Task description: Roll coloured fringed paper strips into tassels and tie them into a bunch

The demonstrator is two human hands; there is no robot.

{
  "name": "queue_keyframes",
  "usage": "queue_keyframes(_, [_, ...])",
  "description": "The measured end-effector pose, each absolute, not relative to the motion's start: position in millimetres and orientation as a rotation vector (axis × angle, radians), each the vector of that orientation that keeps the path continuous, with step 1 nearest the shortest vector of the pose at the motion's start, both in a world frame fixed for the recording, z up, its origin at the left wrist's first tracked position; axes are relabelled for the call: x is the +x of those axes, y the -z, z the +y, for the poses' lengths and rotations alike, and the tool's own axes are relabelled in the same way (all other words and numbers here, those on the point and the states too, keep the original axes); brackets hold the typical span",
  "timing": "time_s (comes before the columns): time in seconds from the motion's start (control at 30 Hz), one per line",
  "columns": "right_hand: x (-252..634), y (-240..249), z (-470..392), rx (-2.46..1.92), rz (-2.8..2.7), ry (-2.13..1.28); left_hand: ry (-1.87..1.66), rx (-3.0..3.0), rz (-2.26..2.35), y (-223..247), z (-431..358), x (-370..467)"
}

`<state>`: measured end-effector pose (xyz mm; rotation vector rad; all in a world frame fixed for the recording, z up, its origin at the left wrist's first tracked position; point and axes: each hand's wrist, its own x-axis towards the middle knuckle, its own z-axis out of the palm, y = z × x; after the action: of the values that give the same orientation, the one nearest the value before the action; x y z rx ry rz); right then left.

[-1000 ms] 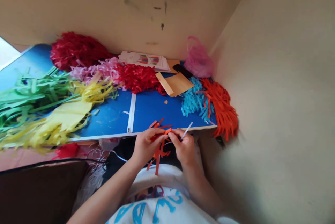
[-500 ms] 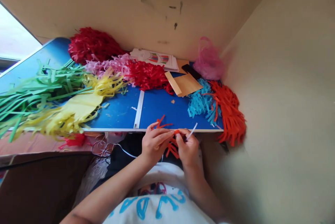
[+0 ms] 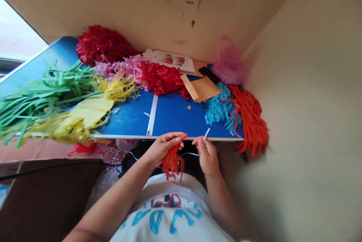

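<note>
Just off the table's front edge, my left hand (image 3: 166, 145) pinches an orange paper tassel (image 3: 171, 162) by its twisted top. The tassel's fringe hangs down over my lap. To the right, my right hand (image 3: 207, 154) is closed on a white string (image 3: 207, 134), whose short end sticks up above the fingers. A stretch of white string also runs between the two hands, below them. The hands are apart from each other.
On the blue table (image 3: 181, 121) lie green fringe (image 3: 48, 87), yellow fringe (image 3: 90, 111), red, pink and blue fringed paper. Orange fringe (image 3: 251, 121) hangs over the right edge. Brown paper (image 3: 205, 90), a dark phone-like object (image 3: 209, 74) and a pink plastic bag (image 3: 227, 64) sit behind. Walls border the back and right.
My hands have moved apart from their meeting at the tassel's top. The right hand went right with the string; the left keeps the tassel, whose fringe now hangs straight down.
</note>
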<state>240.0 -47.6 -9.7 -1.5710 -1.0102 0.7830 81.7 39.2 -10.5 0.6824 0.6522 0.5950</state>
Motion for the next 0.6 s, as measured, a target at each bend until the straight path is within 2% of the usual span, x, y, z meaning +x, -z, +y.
queue_keyframes(0.27, [227, 2, -53, -1.348, -1.119, -1.271, -0.587, 0.465, 0.57, 11, 36, 84])
queue_keyframes(0.6, [224, 4, -47, -1.264, -1.14, -1.388, -0.538, 0.474, 0.549, 7, 33, 83])
